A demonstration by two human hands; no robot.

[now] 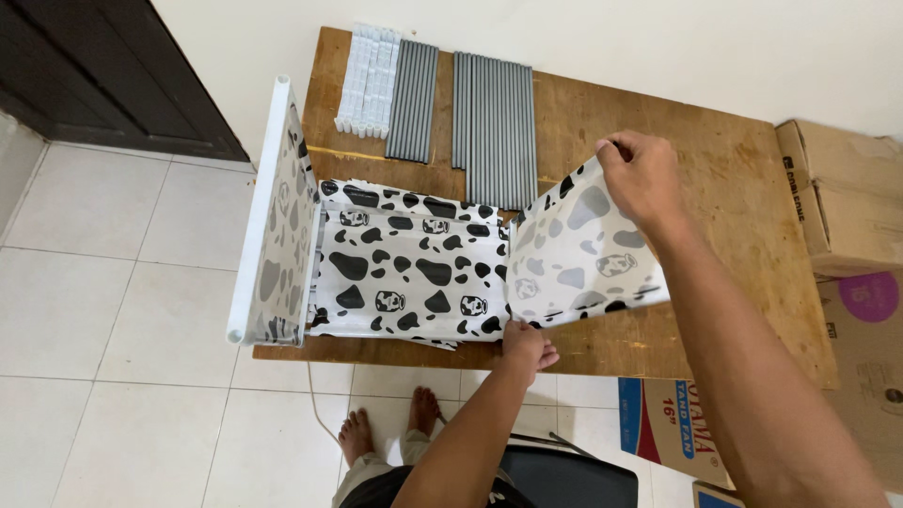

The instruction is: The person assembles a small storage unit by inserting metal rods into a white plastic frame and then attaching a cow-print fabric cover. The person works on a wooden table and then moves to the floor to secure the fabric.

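Observation:
A white fabric cover with black cow spots [414, 268] lies spread on a wooden table [734, 216]. Its left flap [277, 235] stands upright at the table's left edge. My right hand [640, 174] grips the top edge of the right flap [583, 249] and holds it raised and tilted. At the table's near edge, my left hand [525, 346] pinches the lower corner of that same flap where it meets the flat middle panel.
Two bundles of grey rods [494, 122] and a row of white plastic connectors [369, 77] lie at the table's far side. Cardboard boxes [847, 198] stand to the right, another box [673, 419] on the tiled floor. My bare feet [390, 428] show below the table.

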